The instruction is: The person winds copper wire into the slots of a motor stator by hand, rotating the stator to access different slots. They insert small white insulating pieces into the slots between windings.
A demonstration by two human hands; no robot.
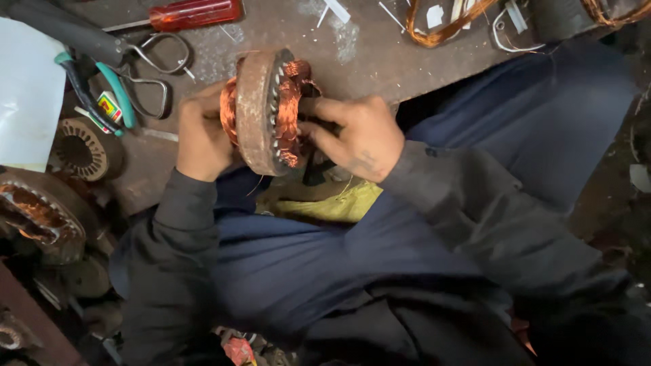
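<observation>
Two hands grip the rusty stator [261,112] at the table's near edge: left hand [202,135] clasps it, right hand [356,135] pinches copper windings [290,112]; tugging may snap wire.

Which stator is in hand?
The rusty stator with bright copper windings, gripped between left hand and right hand. The other two stators lie untouched at left.

A rusty motor stator [261,112] stood on edge at the near rim of the workbench [380,61], its copper windings [293,108] showing on both faces. The left hand [201,135] gripped the stator's left face; the right hand [359,135] pressed fingers [319,108] into the windings on its right face. Left of the stator lay scissors [146,71]; beyond it, a red-handled screwdriver [190,13].
</observation>
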